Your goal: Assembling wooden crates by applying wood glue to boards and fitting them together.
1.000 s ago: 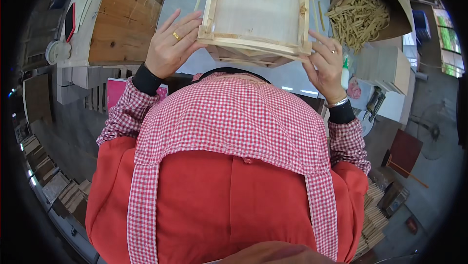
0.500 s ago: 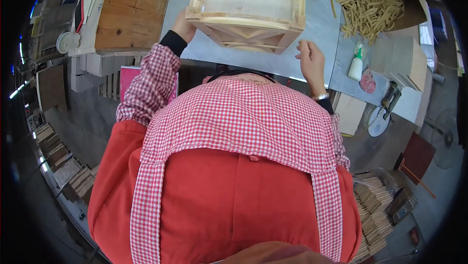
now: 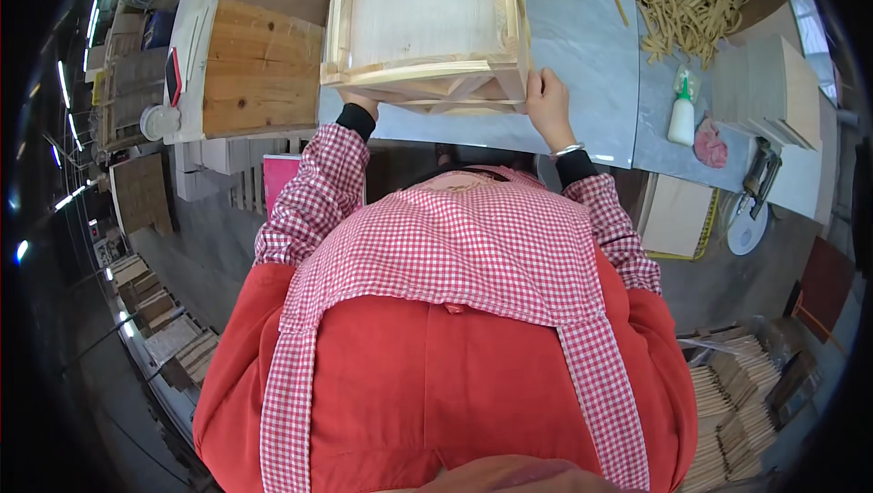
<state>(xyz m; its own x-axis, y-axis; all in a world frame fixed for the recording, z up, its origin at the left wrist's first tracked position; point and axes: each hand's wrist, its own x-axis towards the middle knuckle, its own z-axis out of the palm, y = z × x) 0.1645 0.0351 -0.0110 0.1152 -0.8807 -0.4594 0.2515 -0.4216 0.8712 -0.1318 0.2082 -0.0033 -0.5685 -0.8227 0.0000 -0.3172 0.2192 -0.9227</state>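
Note:
A pale wooden crate (image 3: pixel 418 11) with a raised frame and crossed slats on its near side sits on the grey tabletop (image 3: pixel 582 65). My left hand (image 3: pixel 362 102) grips its near left corner from below, and the crate hides most of those fingers. At the near right corner, my right hand (image 3: pixel 548 113) has its fingers curled against the frame. Both checked sleeves reach forward, one to each side of the crate.
Wooden strips fill a box (image 3: pixel 691 2) at the far right. Nearby stand a green-capped white bottle (image 3: pixel 682 118), a pink cloth (image 3: pixel 710 144), a nail gun (image 3: pixel 760 175) and stacked boards (image 3: pixel 764 93). A brown wooden panel (image 3: pixel 259 70) stands at the left.
The crate has shifted left on the table. My right hand, apart from it before, has come onto its near right corner. My left hand stays at the left corner. The view has turned slightly.

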